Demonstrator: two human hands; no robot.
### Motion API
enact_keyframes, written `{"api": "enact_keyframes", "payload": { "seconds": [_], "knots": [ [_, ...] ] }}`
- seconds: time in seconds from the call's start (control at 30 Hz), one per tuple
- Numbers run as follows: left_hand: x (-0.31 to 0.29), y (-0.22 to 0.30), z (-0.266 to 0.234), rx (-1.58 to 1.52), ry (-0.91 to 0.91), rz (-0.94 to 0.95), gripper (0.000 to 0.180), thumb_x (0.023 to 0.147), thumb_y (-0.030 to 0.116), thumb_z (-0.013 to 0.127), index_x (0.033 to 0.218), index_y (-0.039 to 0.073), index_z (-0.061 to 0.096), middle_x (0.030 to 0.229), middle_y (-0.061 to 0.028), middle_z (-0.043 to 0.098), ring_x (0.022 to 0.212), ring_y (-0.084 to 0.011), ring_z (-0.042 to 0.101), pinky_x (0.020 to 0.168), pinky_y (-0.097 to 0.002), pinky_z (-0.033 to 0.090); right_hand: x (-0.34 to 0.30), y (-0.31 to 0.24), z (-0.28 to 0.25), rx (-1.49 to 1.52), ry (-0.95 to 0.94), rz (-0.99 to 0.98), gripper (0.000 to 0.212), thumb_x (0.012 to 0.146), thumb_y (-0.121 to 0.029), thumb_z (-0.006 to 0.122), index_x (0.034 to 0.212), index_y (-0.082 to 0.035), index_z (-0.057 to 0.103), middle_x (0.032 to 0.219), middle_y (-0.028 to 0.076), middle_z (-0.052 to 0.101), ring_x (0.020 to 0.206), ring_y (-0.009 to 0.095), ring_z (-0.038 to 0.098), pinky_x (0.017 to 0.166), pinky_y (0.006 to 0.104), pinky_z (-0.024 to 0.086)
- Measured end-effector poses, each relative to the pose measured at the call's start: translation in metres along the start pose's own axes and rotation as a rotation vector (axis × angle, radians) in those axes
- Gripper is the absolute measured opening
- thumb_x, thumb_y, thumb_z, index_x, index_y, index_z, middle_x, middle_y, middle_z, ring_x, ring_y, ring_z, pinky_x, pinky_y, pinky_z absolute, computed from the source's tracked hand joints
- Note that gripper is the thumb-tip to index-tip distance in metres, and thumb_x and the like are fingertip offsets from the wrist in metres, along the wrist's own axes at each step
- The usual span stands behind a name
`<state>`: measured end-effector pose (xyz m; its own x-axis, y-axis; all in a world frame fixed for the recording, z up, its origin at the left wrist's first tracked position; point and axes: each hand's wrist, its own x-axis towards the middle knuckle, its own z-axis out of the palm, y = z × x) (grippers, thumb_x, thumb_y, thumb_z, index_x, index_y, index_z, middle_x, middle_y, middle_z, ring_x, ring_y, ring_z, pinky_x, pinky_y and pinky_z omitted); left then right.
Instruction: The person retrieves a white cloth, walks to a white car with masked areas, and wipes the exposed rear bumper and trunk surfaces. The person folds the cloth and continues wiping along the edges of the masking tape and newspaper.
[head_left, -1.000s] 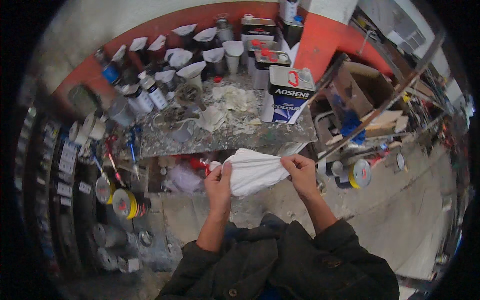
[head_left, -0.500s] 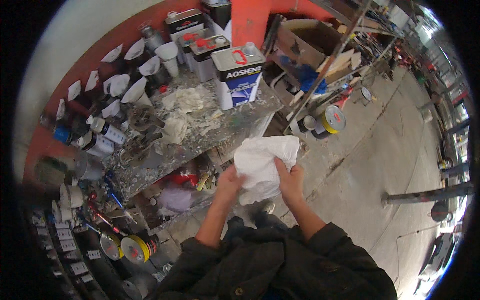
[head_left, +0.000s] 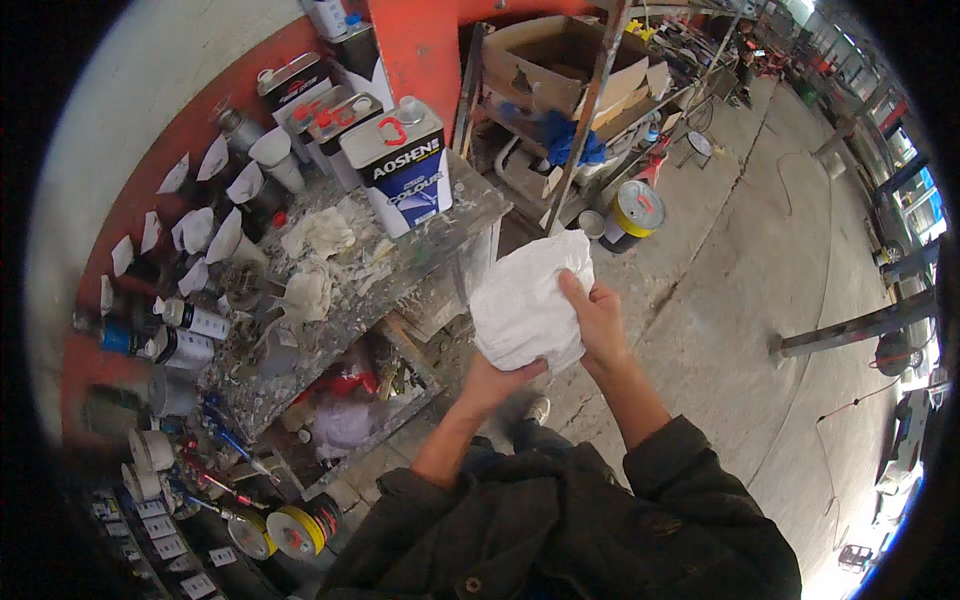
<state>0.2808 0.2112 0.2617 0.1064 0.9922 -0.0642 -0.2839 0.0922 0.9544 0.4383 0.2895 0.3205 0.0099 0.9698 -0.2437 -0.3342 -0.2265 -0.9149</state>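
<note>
Between my two hands is a white cloth, folded into a thick, roughly square pad and held in front of my body, above the floor. My right hand grips its right side, thumb on top and the other fingers partly behind. At the cloth's lower edge, my left hand pinches it, thumb along the near side; its other fingers are hidden underneath. Left of the cloth stands a paint-spattered workbench, with a tall rectangular metal can near its far right corner.
Crumpled rags, cups with white paper strainers and small bottles crowd the bench. Beyond it are a cardboard box, a slanting metal post and a yellow-banded tin. Spray guns hang at lower left.
The cloth has gone from a looser spread to a more compact pad. My left hand has moved from its left side to its lower edge. The whole view has shifted.
</note>
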Motion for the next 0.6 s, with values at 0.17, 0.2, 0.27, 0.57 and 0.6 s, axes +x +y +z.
{"api": "enact_keyframes", "payload": {
  "seconds": [0.17, 0.2, 0.27, 0.57, 0.6],
  "knots": [
    [-0.007, -0.008, 0.013, -0.004, -0.047, -0.277, 0.031, 0.089, 0.019, 0.082, 0.113, 0.0, 0.073, 0.099, -0.0005, 0.073, 0.086, -0.0066, 0.064, 0.08, -0.0253, 0.051, 0.028, -0.022, -0.039, 0.041, 0.113, -0.036, 0.028, 0.1, -0.026, 0.071, 0.102, 0.002, 0.072, 0.094, 0.005, 0.075, 0.077, 0.012, 0.068, 0.07, 0.0286, 0.054],
    [-0.006, -0.012, 0.017, 0.052, -0.064, -0.29, 0.029, 0.09, 0.02, 0.082, 0.11, 0.001, 0.073, 0.096, 0.0002, 0.072, 0.084, -0.006, 0.063, 0.078, -0.0249, 0.051, 0.032, -0.019, -0.046, 0.023, 0.126, -0.031, 0.028, 0.1, -0.026, 0.071, 0.101, 0.002, 0.072, 0.093, 0.005, 0.075, 0.076, 0.012, 0.068, 0.07, 0.029, 0.054],
    [-0.005, -0.022, 0.021, 0.117, -0.058, -0.326, 0.023, 0.089, 0.018, 0.081, 0.102, 0.001, 0.073, 0.089, 0.002, 0.069, 0.08, -0.0049, 0.059, 0.075, -0.0243, 0.049, 0.037, -0.013, -0.051, 0.052, 0.126, -0.03, 0.03, 0.1, -0.027, 0.072, 0.1, 0.003, 0.072, 0.092, 0.005, 0.074, 0.076, 0.012, 0.067, 0.069, 0.0295, 0.054],
    [-0.002, -0.031, 0.02, -0.074, 0.2, -0.283, 0.017, 0.09, 0.0, 0.061, 0.105, 0.0, 0.07, 0.092, 0.0013, 0.069, 0.083, -0.0069, 0.059, 0.075, -0.0243, 0.047, 0.052, -0.032, -0.08, 0.175, 0.31, -0.159, 0.028, 0.101, -0.027, 0.071, 0.106, 0.001, 0.071, 0.097, 0.005, 0.074, 0.081, 0.012, 0.068, 0.072, 0.0298, 0.055],
    [-0.004, -0.032, 0.023, -0.01, 0.223, -0.229, 0.017, 0.093, 0.002, 0.059, 0.106, -0.001, 0.069, 0.092, 0.0026, 0.069, 0.081, -0.0058, 0.058, 0.074, -0.0229, 0.046, 0.054, -0.031, -0.082, 0.188, 0.31, -0.196, 0.027, 0.101, -0.027, 0.071, 0.105, 0.0, 0.071, 0.098, 0.005, 0.074, 0.082, 0.012, 0.068, 0.073, 0.0301, 0.056]
  ]
}}
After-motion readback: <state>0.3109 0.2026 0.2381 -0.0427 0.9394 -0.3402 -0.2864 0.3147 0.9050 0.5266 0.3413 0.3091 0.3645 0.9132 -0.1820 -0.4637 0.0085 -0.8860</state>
